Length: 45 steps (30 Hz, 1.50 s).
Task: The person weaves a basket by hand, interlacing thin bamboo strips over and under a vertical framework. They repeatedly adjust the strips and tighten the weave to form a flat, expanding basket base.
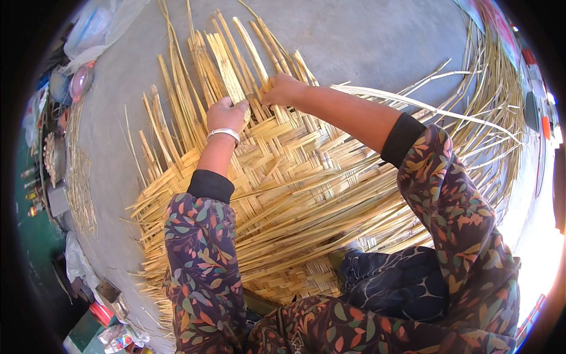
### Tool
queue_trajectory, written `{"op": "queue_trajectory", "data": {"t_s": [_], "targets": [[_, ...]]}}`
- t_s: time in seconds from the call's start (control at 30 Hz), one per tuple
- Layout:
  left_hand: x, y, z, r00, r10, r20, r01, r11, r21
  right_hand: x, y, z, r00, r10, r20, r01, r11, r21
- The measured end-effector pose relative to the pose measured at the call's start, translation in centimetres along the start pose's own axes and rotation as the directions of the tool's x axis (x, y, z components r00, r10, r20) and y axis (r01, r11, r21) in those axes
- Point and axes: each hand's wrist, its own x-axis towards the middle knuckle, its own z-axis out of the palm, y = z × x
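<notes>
A woven mat (277, 156) of flattened, straw-coloured reed strips lies on the floor before me, its unwoven ends fanning out at the far edge. My left hand (227, 115), with a silver bangle on the wrist, is closed at the base of a wide pale strip (229, 69). Just to its right, my right hand (283, 89) has its fingers curled round the lower part of another upright strip (252, 48). The fingertips of both hands are partly hidden among the reeds. Long loose strips (306, 215) lie across the near part of the mat.
A bundle of thin reeds (492, 118) is spread along the right side. On the left are scattered straw (79, 177), a pinkish round dish (81, 81) and plastic bags (88, 29). My patterned trouser knee (401, 277) rests over the mat's near right part. Grey floor (383, 41) surrounds the mat.
</notes>
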Motion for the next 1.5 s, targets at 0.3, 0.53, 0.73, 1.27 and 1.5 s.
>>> {"op": "queue_trajectory", "data": {"t_s": [0.3, 0.53, 0.73, 1.27, 1.5], "targets": [[-0.3, 0.7, 0.1, 0.993, 0.051, 0.108, -0.046, 0.998, -0.054, -2.2, -0.5, -0.6, 0.996, -0.048, 0.079, 0.021, 0.952, 0.306], [-0.4, 0.9, -0.2, 0.931, 0.107, 0.348, -0.088, 0.994, -0.07, -2.6, -0.2, -1.3, 0.988, -0.079, 0.133, -0.01, 0.825, 0.565], [0.2, -0.8, 0.2, 0.929, 0.16, 0.333, -0.082, 0.968, -0.237, -3.5, -0.3, -3.6, 0.995, -0.063, -0.074, 0.097, 0.656, 0.749], [-3.7, -2.3, 2.6, 0.862, 0.437, -0.257, -0.467, 0.881, -0.07, -8.4, 1.6, -2.5, 0.762, -0.334, -0.555, 0.382, 0.923, -0.03], [-6.8, -3.8, 2.9, 0.745, 0.659, -0.102, -0.556, 0.698, 0.451, -9.2, 3.5, -2.8, 0.816, -0.208, -0.539, 0.243, 0.97, -0.007]]}}
